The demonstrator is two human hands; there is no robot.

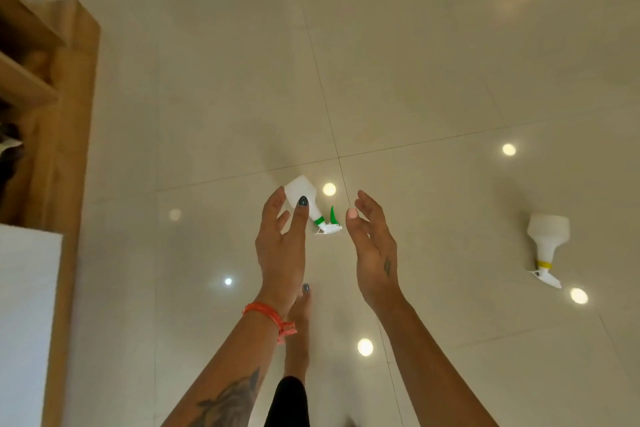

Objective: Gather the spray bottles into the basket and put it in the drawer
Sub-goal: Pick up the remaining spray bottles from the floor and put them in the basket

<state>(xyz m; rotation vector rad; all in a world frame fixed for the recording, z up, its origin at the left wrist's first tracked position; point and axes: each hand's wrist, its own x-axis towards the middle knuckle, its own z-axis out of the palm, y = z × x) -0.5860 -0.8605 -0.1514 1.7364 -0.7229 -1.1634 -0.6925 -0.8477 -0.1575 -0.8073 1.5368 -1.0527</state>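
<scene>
Head view. Left hand [282, 246] and right hand [375, 253] at centre frame, each grip spread, fingers relaxed, holding nothing. A green-trigger spray bottle [304, 199] lies on the tiled floor [433, 80] beyond the left fingers; a yellow-collared spray bottle [547, 243] lies at right. Wooden shelving [52, 107] stands at left.

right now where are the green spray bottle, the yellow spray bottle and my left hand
green spray bottle [300, 189], head view, white body
yellow spray bottle [548, 230], head view, white body
left hand [282, 246], head view, back of hand
</scene>
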